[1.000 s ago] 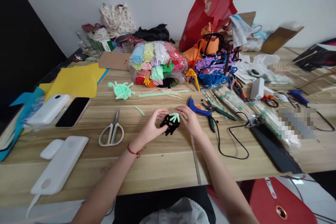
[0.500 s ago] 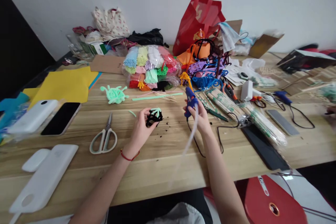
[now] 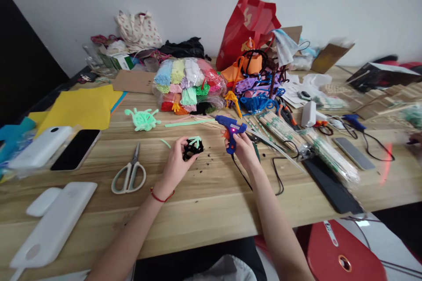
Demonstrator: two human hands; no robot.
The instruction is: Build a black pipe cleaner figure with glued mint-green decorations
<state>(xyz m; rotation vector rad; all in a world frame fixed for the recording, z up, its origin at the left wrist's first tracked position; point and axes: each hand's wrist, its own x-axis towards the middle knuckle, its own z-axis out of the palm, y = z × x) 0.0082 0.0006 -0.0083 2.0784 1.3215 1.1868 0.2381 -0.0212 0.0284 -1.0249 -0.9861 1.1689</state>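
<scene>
My left hand (image 3: 176, 158) is closed on a small black fuzzy piece (image 3: 191, 148) with mint-green strips on top, which looks shaped from pipe cleaners. In my right hand (image 3: 245, 151) is a blue hot glue gun (image 3: 231, 128) with a small red light on its side. Its nozzle points left, and a long clear glue stick (image 3: 277, 145) sticks out of the back to the right. The gun is apart from the black piece. Mint-green pipe cleaners (image 3: 191, 123) and thin wooden sticks (image 3: 207, 122) lie just beyond my hands.
White-handled scissors (image 3: 129, 177) lie left of my left hand. Behind are a mint-green pipe-cleaner bundle (image 3: 142, 119) and a bag of coloured pipe cleaners (image 3: 189, 80). The gun's black cord (image 3: 279, 175) loops on the table to the right. Phones and packed sticks (image 3: 283, 128) lie around. Another person's hand shows at the right edge.
My right hand has turned the glue gun, so its nozzle now points left and the glue stick trails to the right. My left hand with the black piece has stayed nearly still.
</scene>
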